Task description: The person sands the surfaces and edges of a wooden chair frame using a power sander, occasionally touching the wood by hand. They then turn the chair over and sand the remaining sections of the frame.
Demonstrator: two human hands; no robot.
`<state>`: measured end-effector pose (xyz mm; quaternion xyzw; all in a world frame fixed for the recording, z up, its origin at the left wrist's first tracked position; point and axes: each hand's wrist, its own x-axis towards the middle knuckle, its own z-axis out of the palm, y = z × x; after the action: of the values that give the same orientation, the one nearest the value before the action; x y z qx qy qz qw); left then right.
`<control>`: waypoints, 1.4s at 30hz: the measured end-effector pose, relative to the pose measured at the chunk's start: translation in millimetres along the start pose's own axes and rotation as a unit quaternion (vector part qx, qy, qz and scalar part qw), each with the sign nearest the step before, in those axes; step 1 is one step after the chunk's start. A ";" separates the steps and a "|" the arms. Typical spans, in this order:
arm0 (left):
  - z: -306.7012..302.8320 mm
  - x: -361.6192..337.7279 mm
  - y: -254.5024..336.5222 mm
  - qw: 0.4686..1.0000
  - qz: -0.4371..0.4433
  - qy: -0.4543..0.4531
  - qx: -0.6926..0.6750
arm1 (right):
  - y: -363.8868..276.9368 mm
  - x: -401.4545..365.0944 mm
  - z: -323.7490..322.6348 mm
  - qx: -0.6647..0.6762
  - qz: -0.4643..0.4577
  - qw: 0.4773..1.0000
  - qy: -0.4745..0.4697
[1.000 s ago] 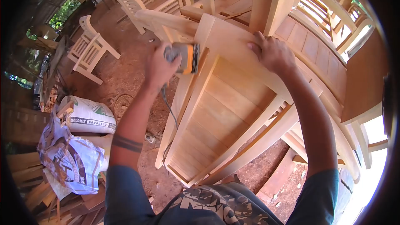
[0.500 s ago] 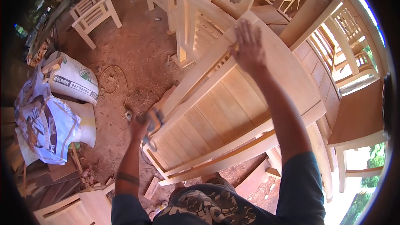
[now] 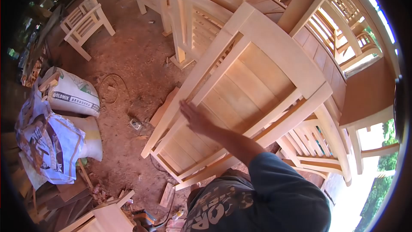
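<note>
A pale wooden panel point(image 3: 274, 47) with slatted boards inside a frame lies slanted in front of me. My right hand point(image 3: 195, 118) rests on its long left rail point(image 3: 189, 83), fingers stretched over the wood with nothing held. My left hand is out of view. Low in the head view, partly hidden, an orange and black power tool point(image 3: 145, 218) with a cord sits on the floor beside my shirt.
Pale wooden chairs point(image 3: 86, 25) and a slatted bench arm point(image 3: 197, 21) stand behind the panel. Printed sacks point(image 3: 71, 92) are stacked at left. Offcuts point(image 3: 167, 194) and a power socket point(image 3: 135, 124) lie on the dirt floor. More furniture point(image 3: 369, 99) crowds the right.
My right hand has come from the panel's far end back to the left rail. My left hand, which held a power tool at the panel's left edge, has dropped out of view.
</note>
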<state>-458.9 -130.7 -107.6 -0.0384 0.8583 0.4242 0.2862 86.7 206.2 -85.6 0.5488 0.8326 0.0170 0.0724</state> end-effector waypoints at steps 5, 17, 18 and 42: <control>-26.5 9.4 -2.5 0.990 0.119 0.065 0.045 | -168.0 -78.1 66.3 0.383 -0.019 0.898 -0.213; 107.6 -130.3 127.7 0.872 0.451 -0.137 0.133 | -304.9 -112.1 -57.6 0.658 -0.069 0.730 -0.172; 119.8 -145.0 132.1 0.843 0.499 -0.121 0.158 | -306.8 -106.3 -59.3 0.720 -0.039 0.664 -0.195; -4.4 -306.9 102.2 0.898 0.439 0.008 0.038 | -324.6 -197.7 -156.2 0.794 -0.326 0.512 -0.046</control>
<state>-236.8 -123.3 127.5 0.3495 0.8058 0.4736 0.0653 -154.4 -95.9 54.0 0.0678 0.6151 -0.7009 -0.3546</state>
